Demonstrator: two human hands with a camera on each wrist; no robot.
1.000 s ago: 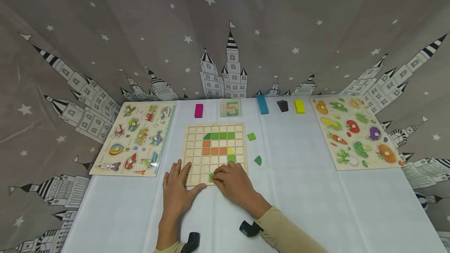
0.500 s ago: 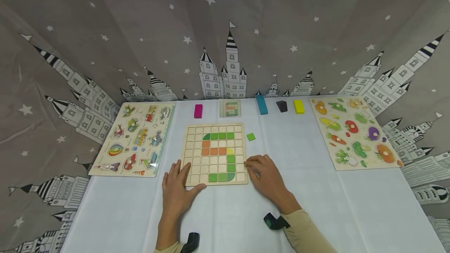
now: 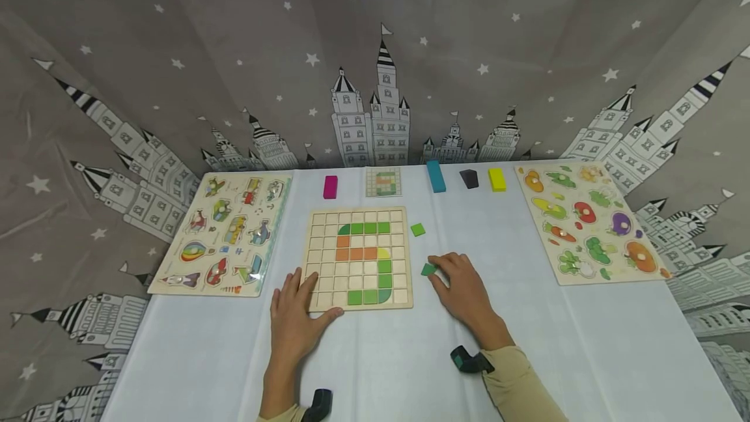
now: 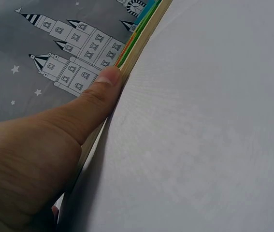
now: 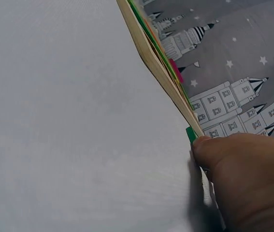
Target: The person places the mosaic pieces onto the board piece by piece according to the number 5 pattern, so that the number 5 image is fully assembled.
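Observation:
A wooden grid board (image 3: 359, 213) lies mid-table, with green, orange and yellow tiles set in it. My left hand (image 3: 300, 305) rests flat on its near left corner; in the left wrist view the thumb (image 4: 103, 89) lies against the board's edge (image 4: 144, 41). My right hand (image 3: 451, 275) is on the cloth just right of the board, thumb and forefinger pinching a dark green quarter-round tile (image 3: 429, 269). In the right wrist view the thumb (image 5: 209, 147) touches that tile (image 5: 191, 134). A light green square tile (image 3: 418, 229) lies loose farther back.
A vehicle peg puzzle (image 3: 225, 230) lies at the left and a vegetable peg puzzle (image 3: 588, 220) at the right. Along the back edge stand a magenta block (image 3: 331, 186), a pattern card (image 3: 384, 182), and blue (image 3: 435, 176), black (image 3: 470, 178) and yellow (image 3: 497, 179) blocks.
My right hand left the board's bottom row, where green tiles now sit, and moved right to the dark green tile. The left hand has stayed put.

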